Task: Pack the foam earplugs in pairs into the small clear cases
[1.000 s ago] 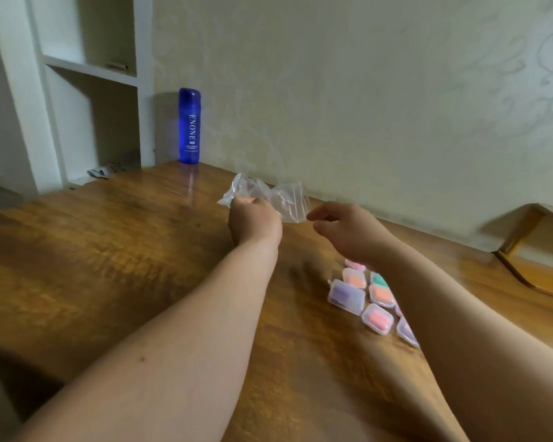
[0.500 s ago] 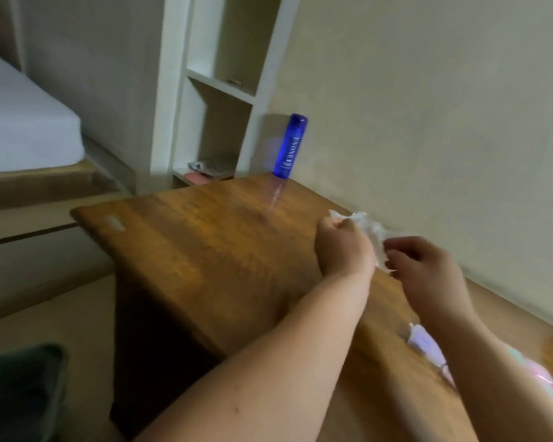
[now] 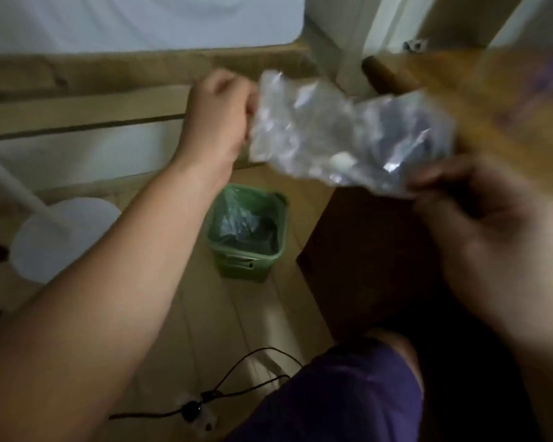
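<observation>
Clear bag spans the upper centre left-to-right, left hand gripping one end, right hand pinching the other (blurred); green bin lies below the left end

Bare left hand, bare right hand, bare forearms; dark purple shorts, knee showing below hem.
</observation>
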`<state>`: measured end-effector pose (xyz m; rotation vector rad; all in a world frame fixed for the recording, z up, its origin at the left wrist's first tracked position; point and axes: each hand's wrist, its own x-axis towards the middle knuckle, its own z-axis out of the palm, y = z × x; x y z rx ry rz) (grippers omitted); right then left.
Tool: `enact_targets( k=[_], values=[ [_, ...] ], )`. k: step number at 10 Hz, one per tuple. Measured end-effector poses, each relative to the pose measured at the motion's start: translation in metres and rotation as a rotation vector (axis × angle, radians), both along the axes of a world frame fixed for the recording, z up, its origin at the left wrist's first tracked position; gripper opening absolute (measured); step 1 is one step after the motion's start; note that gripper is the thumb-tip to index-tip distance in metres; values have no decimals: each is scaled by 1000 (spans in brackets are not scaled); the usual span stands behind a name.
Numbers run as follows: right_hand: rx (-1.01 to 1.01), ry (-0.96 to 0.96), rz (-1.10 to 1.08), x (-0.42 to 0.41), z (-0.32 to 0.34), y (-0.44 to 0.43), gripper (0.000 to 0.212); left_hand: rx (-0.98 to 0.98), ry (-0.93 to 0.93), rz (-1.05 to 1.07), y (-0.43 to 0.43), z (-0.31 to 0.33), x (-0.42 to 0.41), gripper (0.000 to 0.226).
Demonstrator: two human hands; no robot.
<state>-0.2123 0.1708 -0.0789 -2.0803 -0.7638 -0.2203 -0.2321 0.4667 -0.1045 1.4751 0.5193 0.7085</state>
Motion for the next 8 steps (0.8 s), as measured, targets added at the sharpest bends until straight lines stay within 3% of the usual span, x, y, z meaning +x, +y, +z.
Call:
enact_targets(
  k=[1, 3, 5, 6, 7, 8],
  values=[
    [-82, 62, 87, 4, -44, 50, 22, -74, 86, 123, 34, -28, -8, 16],
    [-118, 227, 91, 51, -117, 125, 22, -115, 11, 339, 82, -43, -4, 12],
    [-195, 384, -9, 76, -190, 170, 23, -134, 81, 366, 104, -63, -8, 14],
    [-410, 422, 105, 88, -235, 182, 22, -167, 89, 385, 109, -67, -3, 12],
    [-703, 517, 416, 86, -268, 185, 32, -167, 111, 360, 106, -65, 10, 14],
    [-678, 369, 433, 74, -288, 171, 44, -123, 136, 303, 96, -60, 28, 17]
  ],
)
